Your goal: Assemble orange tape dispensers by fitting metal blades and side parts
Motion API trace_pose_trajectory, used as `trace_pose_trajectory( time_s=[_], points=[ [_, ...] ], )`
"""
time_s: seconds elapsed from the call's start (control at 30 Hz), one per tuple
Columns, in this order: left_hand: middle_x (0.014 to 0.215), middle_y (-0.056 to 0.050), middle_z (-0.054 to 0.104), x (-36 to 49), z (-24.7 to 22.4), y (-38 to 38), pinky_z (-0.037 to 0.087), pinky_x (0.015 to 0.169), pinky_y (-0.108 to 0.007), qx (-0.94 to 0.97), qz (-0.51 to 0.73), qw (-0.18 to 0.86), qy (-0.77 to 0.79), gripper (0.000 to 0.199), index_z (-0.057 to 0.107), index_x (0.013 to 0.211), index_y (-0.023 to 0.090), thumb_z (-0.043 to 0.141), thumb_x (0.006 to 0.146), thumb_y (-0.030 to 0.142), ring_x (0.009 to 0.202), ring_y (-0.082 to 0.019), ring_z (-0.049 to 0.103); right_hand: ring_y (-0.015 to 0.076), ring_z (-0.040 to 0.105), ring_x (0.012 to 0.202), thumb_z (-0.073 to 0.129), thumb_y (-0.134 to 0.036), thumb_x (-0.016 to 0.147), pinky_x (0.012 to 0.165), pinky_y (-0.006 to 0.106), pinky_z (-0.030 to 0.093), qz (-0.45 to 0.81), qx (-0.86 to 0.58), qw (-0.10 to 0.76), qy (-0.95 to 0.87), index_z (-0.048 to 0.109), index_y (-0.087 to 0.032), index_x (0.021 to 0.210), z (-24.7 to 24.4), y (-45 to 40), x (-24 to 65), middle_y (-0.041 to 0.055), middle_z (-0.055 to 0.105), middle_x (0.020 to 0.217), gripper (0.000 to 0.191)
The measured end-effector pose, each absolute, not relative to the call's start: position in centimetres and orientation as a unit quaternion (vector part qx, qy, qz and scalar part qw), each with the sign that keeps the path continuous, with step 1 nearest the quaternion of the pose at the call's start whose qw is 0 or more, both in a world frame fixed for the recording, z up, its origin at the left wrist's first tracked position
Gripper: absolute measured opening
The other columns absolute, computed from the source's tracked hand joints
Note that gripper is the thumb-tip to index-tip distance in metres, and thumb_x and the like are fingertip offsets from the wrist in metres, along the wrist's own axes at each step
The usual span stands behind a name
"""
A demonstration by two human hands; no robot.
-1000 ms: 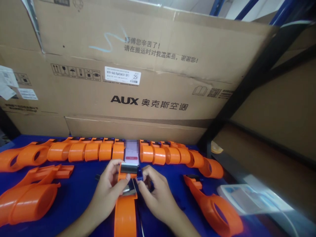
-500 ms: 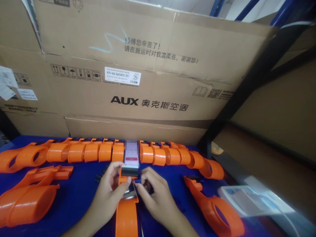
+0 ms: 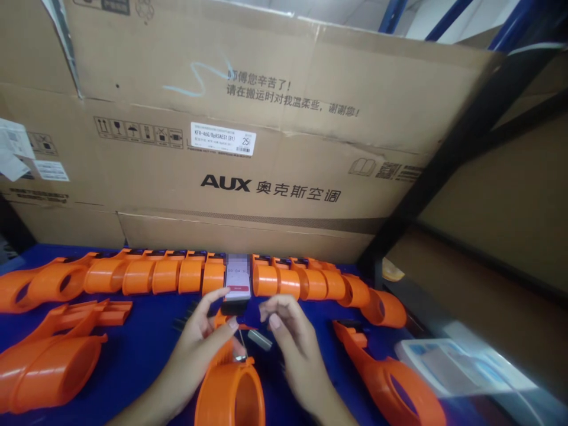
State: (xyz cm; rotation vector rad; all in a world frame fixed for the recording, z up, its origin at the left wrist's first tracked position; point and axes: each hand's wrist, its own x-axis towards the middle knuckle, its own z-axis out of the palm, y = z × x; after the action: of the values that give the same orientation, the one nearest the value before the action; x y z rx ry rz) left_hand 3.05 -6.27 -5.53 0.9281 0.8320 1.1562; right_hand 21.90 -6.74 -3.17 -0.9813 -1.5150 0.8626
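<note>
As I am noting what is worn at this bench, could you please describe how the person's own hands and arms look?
The ungloved left hand and ungloved right hand show no ring or visible marking. The uncovered left forearm and uncovered right forearm show no sleeve, watch or bracelet; anything higher is out of frame.

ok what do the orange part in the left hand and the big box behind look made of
Orange part: probably moulded plastic, smooth and glossy, judging by its even colour and soft highlights. Big box: most likely brown cardboard, matte, with printing and creases.
</note>
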Motion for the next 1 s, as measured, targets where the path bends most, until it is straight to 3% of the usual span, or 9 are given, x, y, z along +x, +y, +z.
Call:
trace_pose_trajectory(
  time_s=[0.1,0.2,0.27,0.37,0.47,0.6,0.77,1.0],
  points=[
    [0.092,-0.010,0.081,3.2,-5.4,-6.4,0.062,0.075,-0.042,0.390,0.480,0.700,0.357,0.088,0.029,0.158,0.028,0.079,0.087,0.040,0.077,-0.029,0.080,0.0233,0.067,0.100,0.058,-0.046,0.100,0.087,0.033,0.053,0.484,-0.399,0.524,-0.577,0.057,-0.030,0.127,-3.2,-6.5,21.9,0.0049,0.071,0.108,0.031],
    [0.108,-0.014,0.079,3.4,-5.4,-6.4,0.063,0.074,-0.045,0.387,0.448,0.732,0.337,0.097,0.024,0.159,0.030,0.083,0.083,0.039,0.080,-0.032,0.081,0.0251,0.067,0.106,0.059,-0.049,0.099,0.097,0.039,0.051,0.563,-0.368,0.489,-0.555,0.056,-0.031,0.132,-3.3,-6.3,22.0,0.0050,0.070,0.113,0.039],
    [0.109,-0.015,0.079,3.4,-5.7,-6.3,0.064,0.073,-0.045,0.406,0.435,0.734,0.328,0.093,0.028,0.158,0.028,0.083,0.083,0.039,0.077,-0.031,0.081,0.0258,0.067,0.105,0.060,-0.051,0.098,0.097,0.040,0.050,0.584,-0.349,0.476,-0.557,0.058,-0.030,0.132,-3.4,-6.1,22.2,0.0053,0.069,0.111,0.041],
    [0.096,-0.011,0.080,3.3,-5.9,-6.2,0.063,0.071,-0.042,0.441,0.434,0.711,0.335,0.077,0.042,0.151,0.025,0.080,0.086,0.038,0.072,-0.028,0.079,0.0248,0.066,0.098,0.064,-0.052,0.095,0.088,0.036,0.051,0.593,-0.337,0.471,-0.559,0.058,-0.029,0.130,-3.6,-6.0,22.3,0.0045,0.068,0.103,0.043],
    [0.084,-0.005,0.078,3.1,-5.6,-6.7,0.062,0.081,-0.040,0.452,0.447,0.707,0.310,0.066,0.053,0.145,0.024,0.080,0.086,0.031,0.080,-0.027,0.079,0.0205,0.063,0.086,0.066,-0.052,0.094,0.078,0.030,0.049,0.579,-0.349,0.478,-0.561,0.058,-0.028,0.126,-3.8,-6.1,22.1,0.0013,0.065,0.091,0.040],
    [0.105,-0.010,0.079,3.1,-4.6,-7.5,0.059,0.092,-0.044,0.435,0.452,0.736,0.253,0.059,0.063,0.138,0.023,0.083,0.084,0.032,0.098,-0.030,0.077,0.0172,0.057,0.078,0.068,-0.050,0.094,0.069,0.027,0.046,0.558,-0.360,0.479,-0.574,0.056,-0.027,0.120,-3.8,-6.3,21.8,-0.0009,0.060,0.086,0.036],
    [0.118,-0.014,0.078,3.1,-5.1,-7.0,0.052,0.103,-0.048,0.446,0.478,0.669,0.353,0.043,0.075,0.123,0.020,0.075,0.089,0.045,0.122,-0.037,0.067,0.0171,0.056,0.085,0.069,-0.045,0.095,0.077,0.029,0.045,0.520,-0.366,0.470,-0.612,0.052,-0.025,0.112,-3.8,-6.3,21.5,0.0000,0.059,0.094,0.031],
    [0.127,-0.011,0.077,2.9,-6.3,-5.8,0.048,0.109,-0.043,0.504,0.468,0.630,0.359,0.034,0.079,0.117,0.022,0.078,0.086,0.037,0.123,-0.035,0.066,0.0127,0.045,0.073,0.069,-0.045,0.095,0.066,0.025,0.041,0.501,-0.364,0.476,-0.624,0.043,-0.025,0.093,-3.8,-6.5,21.5,-0.0038,0.050,0.087,0.033]
  ],
)
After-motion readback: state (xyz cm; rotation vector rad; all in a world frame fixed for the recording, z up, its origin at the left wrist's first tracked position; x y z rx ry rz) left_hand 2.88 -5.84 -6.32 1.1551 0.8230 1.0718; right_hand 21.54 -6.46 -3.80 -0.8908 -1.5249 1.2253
